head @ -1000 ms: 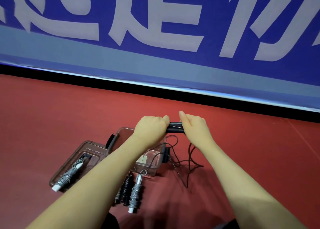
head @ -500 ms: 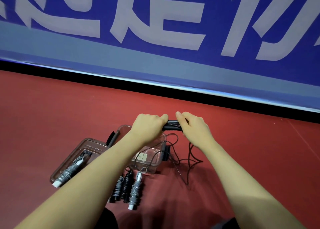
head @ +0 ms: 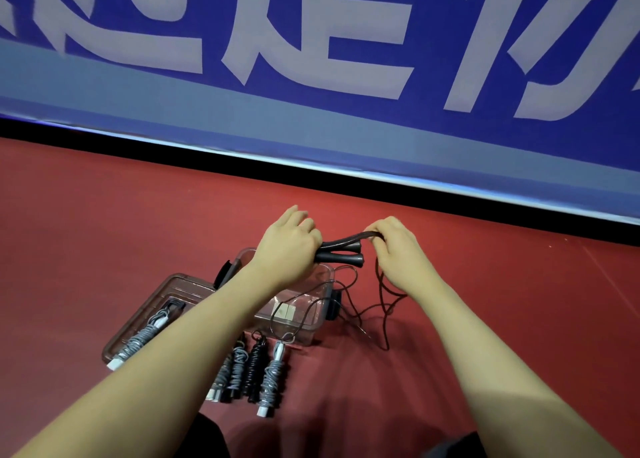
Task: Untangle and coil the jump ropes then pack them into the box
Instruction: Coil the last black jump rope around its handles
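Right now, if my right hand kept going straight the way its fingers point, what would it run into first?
The right hand points leftward along the cord it pinches, so it would likely meet the flared ends of the two black handles first, then the left hand gripping them. Depth looks matched, though one view cannot confirm.

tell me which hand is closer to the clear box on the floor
Left. The left hand, gripping the black handles, sits directly over the clear box. The right hand holds the cord off to the box's right.
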`<state>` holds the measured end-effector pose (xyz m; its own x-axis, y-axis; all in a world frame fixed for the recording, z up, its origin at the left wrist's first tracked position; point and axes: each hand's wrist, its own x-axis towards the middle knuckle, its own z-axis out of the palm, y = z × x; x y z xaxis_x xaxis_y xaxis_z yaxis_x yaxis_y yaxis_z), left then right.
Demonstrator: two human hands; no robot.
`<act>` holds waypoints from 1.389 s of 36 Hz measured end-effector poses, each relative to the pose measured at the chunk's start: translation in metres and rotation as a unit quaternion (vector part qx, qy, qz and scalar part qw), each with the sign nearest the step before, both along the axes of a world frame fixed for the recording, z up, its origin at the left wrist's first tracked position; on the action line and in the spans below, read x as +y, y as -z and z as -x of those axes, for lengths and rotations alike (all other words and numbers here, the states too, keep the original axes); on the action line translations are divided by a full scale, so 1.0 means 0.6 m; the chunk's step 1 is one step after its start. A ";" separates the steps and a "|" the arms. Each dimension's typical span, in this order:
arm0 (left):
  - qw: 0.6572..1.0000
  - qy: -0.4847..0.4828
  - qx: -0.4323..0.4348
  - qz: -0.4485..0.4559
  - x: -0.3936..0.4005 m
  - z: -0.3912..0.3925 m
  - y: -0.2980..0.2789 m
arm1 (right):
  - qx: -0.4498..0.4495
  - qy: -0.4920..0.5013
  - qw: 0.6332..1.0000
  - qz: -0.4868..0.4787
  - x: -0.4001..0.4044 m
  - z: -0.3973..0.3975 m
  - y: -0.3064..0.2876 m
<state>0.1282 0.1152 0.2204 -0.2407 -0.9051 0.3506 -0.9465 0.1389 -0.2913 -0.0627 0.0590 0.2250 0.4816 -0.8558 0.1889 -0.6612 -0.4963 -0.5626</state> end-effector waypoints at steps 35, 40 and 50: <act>0.971 -0.140 0.153 -0.120 -0.007 0.016 -0.005 | 0.041 -0.014 0.941 0.335 0.032 -0.015 -0.034; 0.983 -0.090 0.079 -0.141 -0.003 0.013 -0.004 | -0.064 0.082 0.992 0.069 0.022 -0.024 -0.035; 0.988 0.091 0.070 -0.108 0.004 0.013 0.008 | 0.037 0.125 0.991 -0.005 0.014 -0.010 -0.052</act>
